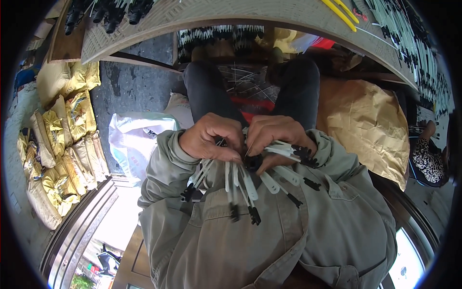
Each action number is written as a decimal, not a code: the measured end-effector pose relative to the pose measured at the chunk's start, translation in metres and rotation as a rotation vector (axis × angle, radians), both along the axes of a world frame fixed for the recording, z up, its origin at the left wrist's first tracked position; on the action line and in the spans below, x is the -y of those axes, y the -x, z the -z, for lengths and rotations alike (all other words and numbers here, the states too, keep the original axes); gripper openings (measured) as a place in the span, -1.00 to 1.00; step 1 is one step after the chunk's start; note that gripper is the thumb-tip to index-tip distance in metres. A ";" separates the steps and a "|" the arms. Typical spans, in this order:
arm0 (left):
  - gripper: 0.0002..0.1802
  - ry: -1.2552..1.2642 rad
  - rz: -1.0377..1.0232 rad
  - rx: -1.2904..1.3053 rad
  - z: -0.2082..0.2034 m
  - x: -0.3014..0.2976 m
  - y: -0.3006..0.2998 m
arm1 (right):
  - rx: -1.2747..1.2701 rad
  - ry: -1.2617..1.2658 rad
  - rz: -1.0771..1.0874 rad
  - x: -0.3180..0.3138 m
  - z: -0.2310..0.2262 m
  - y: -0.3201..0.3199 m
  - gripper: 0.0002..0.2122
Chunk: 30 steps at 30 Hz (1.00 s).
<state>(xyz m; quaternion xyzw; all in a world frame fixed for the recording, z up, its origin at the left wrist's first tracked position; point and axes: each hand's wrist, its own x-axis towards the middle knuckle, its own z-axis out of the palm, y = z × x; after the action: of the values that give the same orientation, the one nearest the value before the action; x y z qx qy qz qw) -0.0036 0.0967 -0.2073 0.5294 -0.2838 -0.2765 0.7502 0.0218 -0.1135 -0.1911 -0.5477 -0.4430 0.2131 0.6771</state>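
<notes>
Nearest, against the grey-green jacket (pixel 269 241), a fan of white strips with black clip ends (pixel 250 188) hangs from both hands. The left hand (pixel 211 137) is clenched on the upper ends of the strips, and the right hand (pixel 276 135) pinches more of them, some splaying out to its right. They look light, thin and springy, probably slick plastic, so a firm grip at the gathered ends near the small black piece (pixel 252 161) seems best; held lower, they would likely fan apart. Beyond lie the person's dark-trousered knees (pixel 207 86), a brown paper sack (pixel 365 125), and the woven counter (pixel 231 14).
</notes>
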 end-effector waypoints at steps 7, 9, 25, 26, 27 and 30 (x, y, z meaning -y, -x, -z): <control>-0.70 0.029 0.022 -0.057 0.005 -0.001 0.000 | 0.018 0.014 0.018 -0.001 0.002 -0.001 -0.68; -0.70 0.012 0.031 -0.055 0.003 -0.002 0.001 | 0.017 0.020 0.023 0.000 0.004 -0.002 -0.68; -0.84 -0.153 0.314 -0.155 0.007 0.001 -0.016 | -0.646 0.137 -0.086 0.002 -0.011 0.007 -0.68; -0.83 -0.127 0.344 -0.270 0.005 0.003 -0.020 | -0.641 0.136 -0.086 0.002 -0.014 0.003 -0.68; -0.83 -0.129 0.347 -0.264 0.002 0.005 -0.024 | -0.433 0.190 -0.114 0.003 -0.015 -0.005 -0.67; -0.79 -0.219 0.423 -0.356 0.001 0.008 -0.038 | -0.142 0.167 -0.146 0.003 -0.014 -0.016 -0.67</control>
<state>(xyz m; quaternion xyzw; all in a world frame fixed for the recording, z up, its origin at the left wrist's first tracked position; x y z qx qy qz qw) 0.0349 0.0886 -0.2083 0.4796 -0.2205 -0.5441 0.6522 0.0380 -0.1160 -0.1776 -0.5520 -0.4132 0.3362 0.6415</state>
